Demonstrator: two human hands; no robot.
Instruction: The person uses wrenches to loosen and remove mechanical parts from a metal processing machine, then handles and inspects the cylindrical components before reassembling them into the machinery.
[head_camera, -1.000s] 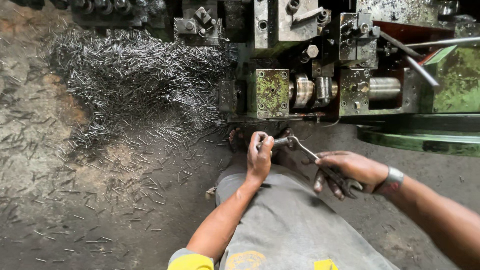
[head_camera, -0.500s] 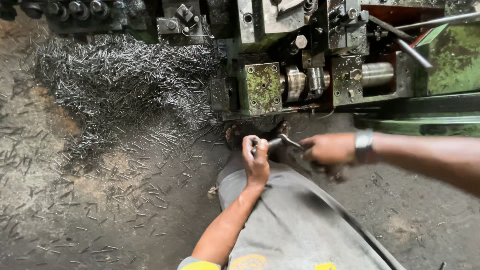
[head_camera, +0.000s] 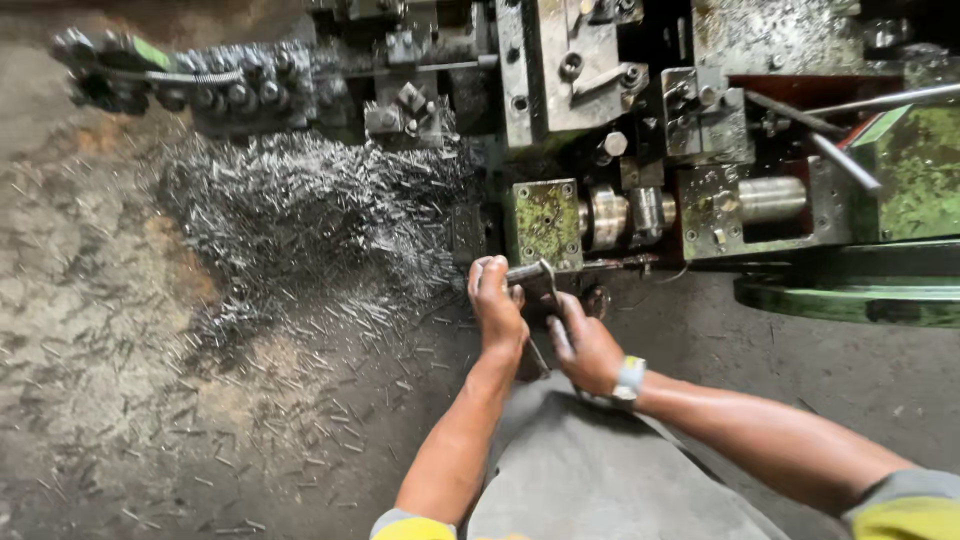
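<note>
My left hand (head_camera: 497, 303) is closed around the upper end of a dark metal hand tool (head_camera: 540, 288) just below the green block (head_camera: 543, 222) of a greasy machine. My right hand (head_camera: 588, 345), with a pale band at the wrist, grips the same tool lower down, right beside the left hand. Both hands meet in front of the machine's shaft and rollers (head_camera: 625, 212). My knees in grey cloth (head_camera: 590, 470) are below the hands.
A big heap of small metal nails (head_camera: 300, 210) lies on the dirt floor to the left, with loose ones scattered toward me. The machine body (head_camera: 720, 130) fills the top and right. A green curved base (head_camera: 850, 300) sits at right.
My right hand has come in from the right and closed on the tool beside my left hand. The view has shifted so the machine sits lower and more to the right.
</note>
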